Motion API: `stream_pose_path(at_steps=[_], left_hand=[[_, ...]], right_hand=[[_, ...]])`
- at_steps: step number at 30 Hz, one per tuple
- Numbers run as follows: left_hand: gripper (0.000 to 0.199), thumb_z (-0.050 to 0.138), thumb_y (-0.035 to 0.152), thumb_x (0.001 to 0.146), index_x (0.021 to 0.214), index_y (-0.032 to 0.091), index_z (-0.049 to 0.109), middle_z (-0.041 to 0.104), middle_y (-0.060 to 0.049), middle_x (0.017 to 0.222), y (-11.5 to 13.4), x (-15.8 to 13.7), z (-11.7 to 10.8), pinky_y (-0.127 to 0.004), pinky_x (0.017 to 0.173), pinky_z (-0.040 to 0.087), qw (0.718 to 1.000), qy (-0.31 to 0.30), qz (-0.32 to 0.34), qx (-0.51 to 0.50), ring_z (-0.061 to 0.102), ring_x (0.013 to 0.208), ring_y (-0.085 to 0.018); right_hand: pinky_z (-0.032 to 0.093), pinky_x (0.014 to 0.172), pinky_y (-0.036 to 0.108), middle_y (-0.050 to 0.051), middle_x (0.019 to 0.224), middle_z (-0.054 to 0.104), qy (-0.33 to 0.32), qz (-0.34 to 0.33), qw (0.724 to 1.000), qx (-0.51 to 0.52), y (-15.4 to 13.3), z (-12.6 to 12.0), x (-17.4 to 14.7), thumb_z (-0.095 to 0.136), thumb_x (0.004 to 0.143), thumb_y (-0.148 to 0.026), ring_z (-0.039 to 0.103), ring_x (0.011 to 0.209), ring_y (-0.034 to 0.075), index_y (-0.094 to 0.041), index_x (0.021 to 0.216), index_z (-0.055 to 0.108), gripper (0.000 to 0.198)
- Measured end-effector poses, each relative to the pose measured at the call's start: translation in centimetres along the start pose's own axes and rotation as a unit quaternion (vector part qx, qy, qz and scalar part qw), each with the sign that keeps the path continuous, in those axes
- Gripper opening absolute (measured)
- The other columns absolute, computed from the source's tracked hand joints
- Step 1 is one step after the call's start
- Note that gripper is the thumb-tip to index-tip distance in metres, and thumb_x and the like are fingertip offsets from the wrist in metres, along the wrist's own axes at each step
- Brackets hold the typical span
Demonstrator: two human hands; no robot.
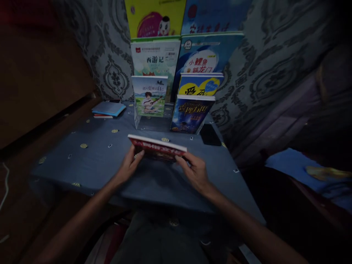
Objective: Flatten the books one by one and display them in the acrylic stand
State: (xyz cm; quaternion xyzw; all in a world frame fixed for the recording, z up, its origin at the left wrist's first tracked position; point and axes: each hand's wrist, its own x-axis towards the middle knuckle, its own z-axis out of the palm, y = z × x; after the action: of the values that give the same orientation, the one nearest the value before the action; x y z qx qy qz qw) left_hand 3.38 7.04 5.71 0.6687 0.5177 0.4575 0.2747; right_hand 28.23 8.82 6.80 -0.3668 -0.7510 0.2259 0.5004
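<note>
Between my two hands is a red book point(158, 148), tilted so that its white page edge faces up and its cover with pale lettering faces me. My left hand point(131, 160) grips its left end, thumb on the cover. At the right end my right hand point(194, 169) pinches it the same way. Behind the book stands a clear display rack point(151, 123). Its lower front holds a book with a guitar player on the cover point(150, 97) and a dark blue book point(192, 114). Taller books, among them a pale green one point(155, 57), rise behind these.
A blue patterned cloth covers the table point(90, 157). At its back left lies a small stack of books point(108, 109). A flat black object, perhaps a phone point(210, 134), rests right of the rack. Patterned curtains point(118, 73) hang behind.
</note>
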Motion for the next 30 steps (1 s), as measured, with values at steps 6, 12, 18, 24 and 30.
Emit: stream_pose_path(at_steps=[6,12,18,24,30], left_hand=[[0.044,0.040,0.045,0.100,0.133,0.017,0.046,0.065,-0.011,0.127,-1.6,3.8,0.9,-0.038,0.103,0.050,1.000,-0.028,0.013,-0.006,0.061,0.119,-0.022],[0.055,0.042,0.048,0.098,0.143,0.017,0.037,0.072,-0.005,0.096,-3.6,4.0,0.7,-0.034,0.080,0.056,0.995,-0.083,-0.040,0.036,0.069,0.086,-0.021],[0.041,0.043,0.042,0.099,0.132,0.019,0.054,0.075,-0.006,0.085,-3.8,3.7,-0.4,-0.032,0.073,0.051,0.959,-0.111,-0.068,0.251,0.071,0.081,-0.024],[0.034,0.042,0.029,0.098,0.126,0.019,0.059,0.075,-0.011,0.105,-4.1,5.5,-0.5,-0.037,0.085,0.052,0.940,-0.086,-0.013,0.329,0.070,0.097,-0.027],[0.038,0.041,0.016,0.094,0.130,0.018,0.053,0.068,-0.013,0.123,-6.7,8.6,1.2,-0.045,0.103,0.049,0.959,-0.058,0.093,0.260,0.062,0.117,-0.026]], right_hand=[[0.047,0.049,0.025,-0.001,0.070,0.066,0.034,0.106,0.988,0.106,2.1,0.8,4.0,0.059,0.089,-0.051,0.054,0.050,0.013,-0.020,0.083,0.069,0.032],[0.035,0.037,0.022,-0.002,0.059,0.061,-0.009,0.218,0.961,0.168,5.1,1.7,5.0,0.065,0.078,-0.063,0.045,0.040,0.010,-0.020,0.075,0.065,0.043],[0.040,0.042,0.024,-0.001,0.055,0.063,-0.069,0.254,0.963,0.058,8.3,2.2,3.9,0.063,0.080,-0.055,0.053,0.042,0.014,-0.020,0.070,0.064,0.037],[0.049,0.064,0.029,0.003,0.074,0.075,-0.072,0.161,0.967,-0.182,8.7,1.1,3.4,0.061,0.090,-0.032,0.069,0.068,0.021,-0.021,0.091,0.073,0.016],[0.053,0.094,0.038,0.011,0.108,0.075,-0.181,-0.050,0.964,-0.190,6.1,5.2,4.2,0.052,0.096,-0.018,0.068,0.104,0.024,-0.018,0.111,0.069,0.023]])
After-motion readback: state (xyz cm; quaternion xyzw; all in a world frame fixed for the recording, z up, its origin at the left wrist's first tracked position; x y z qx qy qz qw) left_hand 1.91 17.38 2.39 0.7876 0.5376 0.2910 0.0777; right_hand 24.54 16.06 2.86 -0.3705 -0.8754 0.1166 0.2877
